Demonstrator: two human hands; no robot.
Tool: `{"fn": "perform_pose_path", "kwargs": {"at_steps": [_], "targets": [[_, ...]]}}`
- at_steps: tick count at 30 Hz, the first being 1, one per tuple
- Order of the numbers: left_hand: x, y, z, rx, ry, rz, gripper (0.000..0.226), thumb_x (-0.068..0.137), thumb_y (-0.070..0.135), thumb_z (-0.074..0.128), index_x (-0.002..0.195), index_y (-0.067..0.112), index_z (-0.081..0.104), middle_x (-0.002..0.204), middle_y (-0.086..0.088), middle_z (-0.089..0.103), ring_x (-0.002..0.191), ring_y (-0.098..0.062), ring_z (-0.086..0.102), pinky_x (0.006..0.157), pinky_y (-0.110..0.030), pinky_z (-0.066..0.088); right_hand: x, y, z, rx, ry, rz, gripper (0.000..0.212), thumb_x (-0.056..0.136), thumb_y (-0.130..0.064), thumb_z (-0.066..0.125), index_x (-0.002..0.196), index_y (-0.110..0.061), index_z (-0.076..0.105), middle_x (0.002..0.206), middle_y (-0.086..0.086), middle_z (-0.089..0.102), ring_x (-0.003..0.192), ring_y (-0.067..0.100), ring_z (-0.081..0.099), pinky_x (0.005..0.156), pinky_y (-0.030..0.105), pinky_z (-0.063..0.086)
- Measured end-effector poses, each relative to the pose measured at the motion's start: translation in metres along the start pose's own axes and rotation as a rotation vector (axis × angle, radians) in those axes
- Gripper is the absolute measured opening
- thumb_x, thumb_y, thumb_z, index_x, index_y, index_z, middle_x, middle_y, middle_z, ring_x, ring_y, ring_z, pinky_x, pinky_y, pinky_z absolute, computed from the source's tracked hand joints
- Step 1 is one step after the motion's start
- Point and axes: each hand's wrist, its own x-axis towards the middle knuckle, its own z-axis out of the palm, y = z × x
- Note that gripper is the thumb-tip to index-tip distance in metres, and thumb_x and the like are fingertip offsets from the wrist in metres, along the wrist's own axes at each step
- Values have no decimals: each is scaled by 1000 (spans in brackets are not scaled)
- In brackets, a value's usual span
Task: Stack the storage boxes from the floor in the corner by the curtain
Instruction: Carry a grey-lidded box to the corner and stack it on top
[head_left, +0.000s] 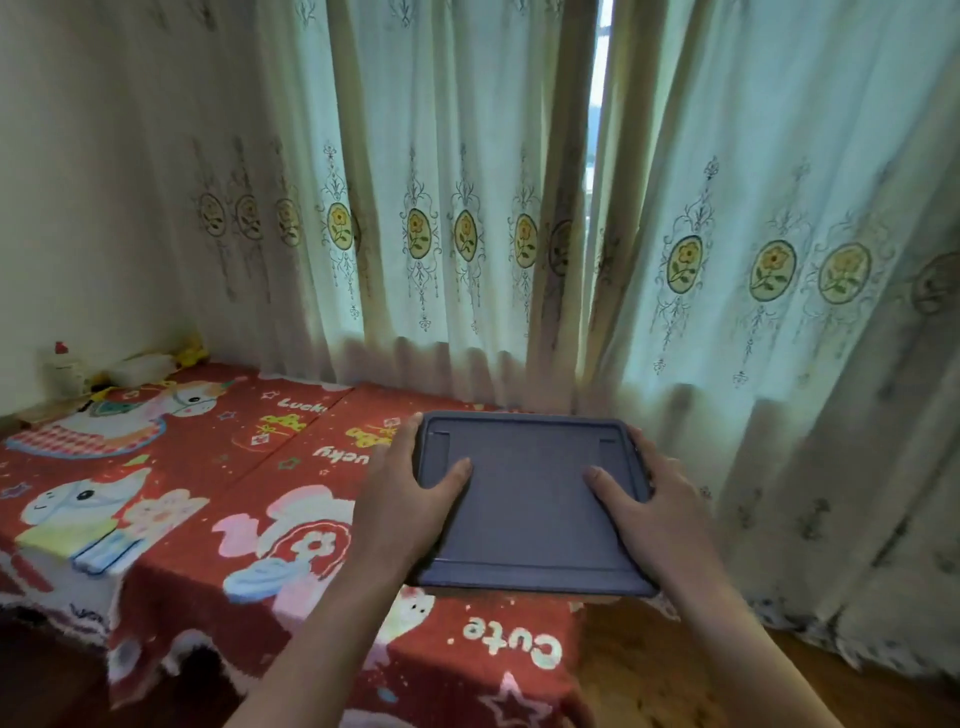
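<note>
A grey-blue storage box (530, 504) shows its flat lid from above, right in front of the floral curtain (467, 208). My left hand (410, 499) grips its left edge, thumb lying on the lid and fingers wrapped down the side. My right hand (644, 499) holds the right edge the same way. The box's body under the lid is hidden, so I cannot tell what it rests on. Its near edge overlaps the red cloth's right end.
A low surface draped in a red cartoon-print cloth (208, 493) fills the left. A small bottle with a red cap (65, 369) and toys (150, 366) sit at its far left by the wall. Wooden floor (675, 670) shows at lower right beneath the curtain's hem.
</note>
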Motion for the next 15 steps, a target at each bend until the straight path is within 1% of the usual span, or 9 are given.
{"fn": "perform_pose_path", "kwargs": {"at_steps": [2,5,7,9,11,13,15], "targets": [[-1,23,33,-31,-23,16,74,80,59,66,144,38,35,123,3,48,111,-17,50,84,-29,39,8,24,-30,-24,17,30,72,86,-63,60,150,-42,33,121,-2,52,103,18,54,86,36,50],[-5,62,92,-76,-71,69,73,80,58,67,144,38,37,116,5,47,107,-16,50,83,-29,38,18,69,-80,-75,82,63,72,86,-65,58,150,-43,33,120,-2,52,106,21,55,90,42,51],[-10,87,129,-91,-100,101,73,80,57,67,143,37,38,115,4,49,107,-16,50,84,-29,38,23,99,-112,-69,109,101,72,86,-65,59,149,-44,32,119,-3,50,105,20,54,90,41,51],[-18,115,172,-118,-132,129,74,79,57,68,144,34,40,119,3,50,113,-17,49,89,-29,37,26,131,-146,-81,150,133,72,86,-64,60,149,-44,32,116,-4,48,104,19,55,87,37,51],[-23,133,201,-140,-159,147,75,78,56,69,143,32,42,117,7,48,113,-16,49,88,-26,35,27,152,-169,-102,183,161,75,85,-64,60,151,-42,32,118,-4,48,107,19,54,90,36,49],[-29,153,232,-170,-185,173,75,77,56,70,142,32,42,115,13,44,109,-10,47,87,-24,33,25,174,-194,-119,220,198,76,85,-65,60,151,-40,32,122,-3,48,113,21,53,95,38,48],[-35,175,262,-193,-225,209,74,77,57,69,142,34,41,114,15,43,104,-4,41,85,-24,32,23,197,-221,-137,266,238,77,84,-65,61,152,-39,33,121,-4,48,113,21,53,95,38,48]]}}
